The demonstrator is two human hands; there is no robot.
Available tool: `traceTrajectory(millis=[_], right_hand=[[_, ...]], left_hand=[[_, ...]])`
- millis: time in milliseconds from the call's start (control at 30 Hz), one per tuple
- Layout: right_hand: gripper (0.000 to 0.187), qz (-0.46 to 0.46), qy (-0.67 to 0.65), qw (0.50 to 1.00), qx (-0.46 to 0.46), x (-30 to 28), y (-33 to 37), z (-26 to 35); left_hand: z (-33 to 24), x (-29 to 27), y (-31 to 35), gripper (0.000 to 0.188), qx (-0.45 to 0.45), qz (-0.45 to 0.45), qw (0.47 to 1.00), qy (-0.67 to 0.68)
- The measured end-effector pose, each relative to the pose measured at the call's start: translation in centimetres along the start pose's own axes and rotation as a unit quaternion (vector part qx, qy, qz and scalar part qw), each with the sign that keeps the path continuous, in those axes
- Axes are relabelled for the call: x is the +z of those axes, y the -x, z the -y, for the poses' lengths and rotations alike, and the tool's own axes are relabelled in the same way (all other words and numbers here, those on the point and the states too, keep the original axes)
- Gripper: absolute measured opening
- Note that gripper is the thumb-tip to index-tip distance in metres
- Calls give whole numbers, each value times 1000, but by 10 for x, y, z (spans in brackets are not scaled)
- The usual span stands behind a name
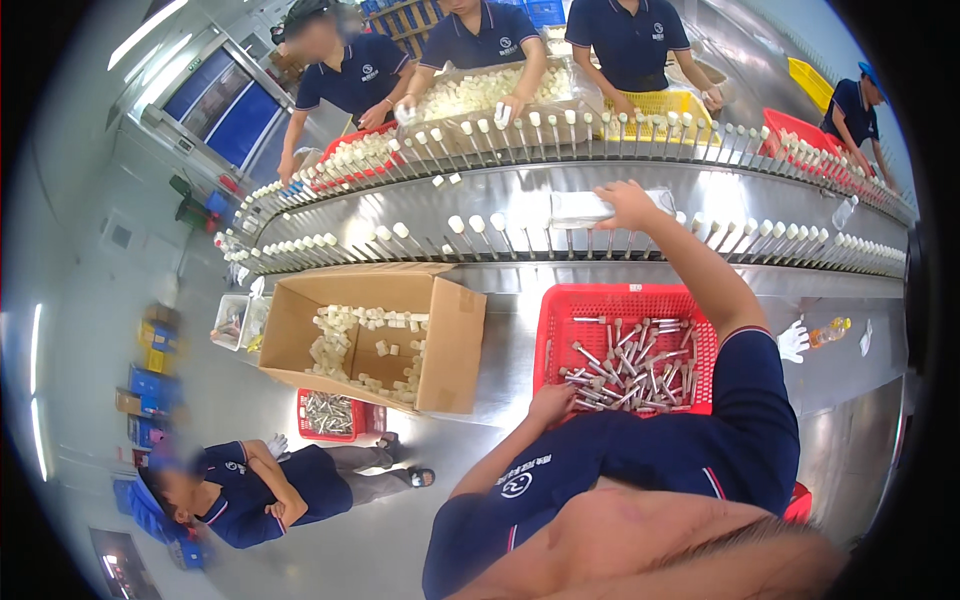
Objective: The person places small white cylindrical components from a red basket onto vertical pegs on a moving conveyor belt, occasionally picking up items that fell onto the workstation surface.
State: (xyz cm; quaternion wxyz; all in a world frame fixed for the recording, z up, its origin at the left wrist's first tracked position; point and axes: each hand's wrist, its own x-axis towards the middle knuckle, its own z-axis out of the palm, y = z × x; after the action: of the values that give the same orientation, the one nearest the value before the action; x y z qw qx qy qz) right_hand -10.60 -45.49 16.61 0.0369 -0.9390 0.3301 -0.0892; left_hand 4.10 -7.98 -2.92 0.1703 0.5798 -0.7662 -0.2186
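Note:
My right hand (630,206) reaches forward over the metal conveyor, its fingers bent over a pale, shiny rectangular block (580,209), which could be a clear box or wrapped pack. Near me, my left hand (553,403) is at the left rim of a red plastic basket (543,340), fingers curled; what they grip is hidden. Inside the basket lies a loose heap of metal rods (640,365) with dull, wider heads. Beyond my right hand and beside it, upright rods with white caps (478,224) line the conveyor's edges.
To the left stands an open cardboard box (455,340) with white caps inside. A smaller red basket (325,415) of metal parts sits below it. Co-workers stand across the conveyor around a bin of white caps (480,95). A white glove (793,342) and bottle (830,332) lie right.

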Motion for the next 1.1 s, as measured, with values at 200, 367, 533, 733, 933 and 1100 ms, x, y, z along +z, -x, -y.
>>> traceTrajectory(millis=[200, 367, 533, 733, 933, 1100], right_hand=[[79, 14, -11, 999, 30, -9, 25, -25], [78, 36, 6, 997, 71, -27, 32, -29], [81, 13, -24, 998, 53, -35, 11, -22], [82, 27, -6, 1000, 7, -3, 0, -12], [81, 17, 2, 999, 34, -14, 24, -29], [80, 1, 12, 999, 37, -26, 35, -39]], left_hand=[[-6, -11, -2, 18, -24, 22, 999, -6], [-2, -8, 0, 20, -15, 8, 1000, -10], [-2, -8, 2, 20, -19, 22, 999, -16], [-5, -5, 3, 19, -12, -6, 1000, 3], [-9, -13, -2, 18, -31, 30, 999, -13], [0, -2, 2, 18, -32, 30, 999, -10]])
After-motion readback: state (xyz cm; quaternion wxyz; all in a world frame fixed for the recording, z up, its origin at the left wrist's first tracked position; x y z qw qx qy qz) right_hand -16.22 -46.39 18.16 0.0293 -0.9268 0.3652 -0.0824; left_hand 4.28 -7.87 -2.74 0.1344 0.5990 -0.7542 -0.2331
